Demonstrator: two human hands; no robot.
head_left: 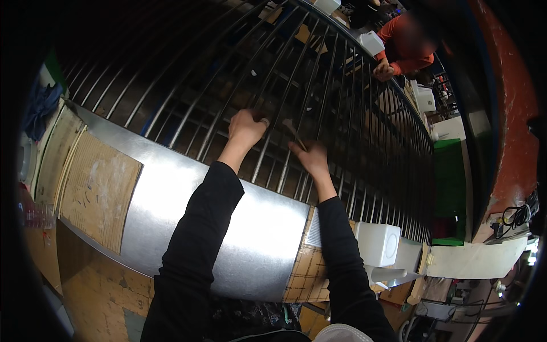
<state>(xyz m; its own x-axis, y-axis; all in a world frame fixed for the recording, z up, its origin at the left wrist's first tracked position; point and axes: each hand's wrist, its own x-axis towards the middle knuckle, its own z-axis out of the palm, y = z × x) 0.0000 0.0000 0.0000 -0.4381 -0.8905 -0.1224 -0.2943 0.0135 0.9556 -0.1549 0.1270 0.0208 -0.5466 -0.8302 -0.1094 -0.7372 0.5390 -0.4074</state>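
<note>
Both of my arms, in black sleeves, reach over a row of dark metal rollers or bars (178, 122). My left hand (246, 132) is closed above the bars, its thumb and fingers pinched together; anything between them is too small to make out. Just to its right, my right hand (312, 158) grips a thin stick-like tool (295, 134) with a pale, flattened tip, perhaps a small brush. The tool slants up and left toward my left hand, apart from it. My right fingers are slightly blurred by motion.
A shiny metal sheet (228, 239) lies before the bars, with worn cardboard (99, 188) at left. A white plastic container (377, 244) stands right of my right forearm. Across the bars, a person in orange sleeves (413, 61) works beside another white container (371, 43). A green panel (448, 191) is farther right.
</note>
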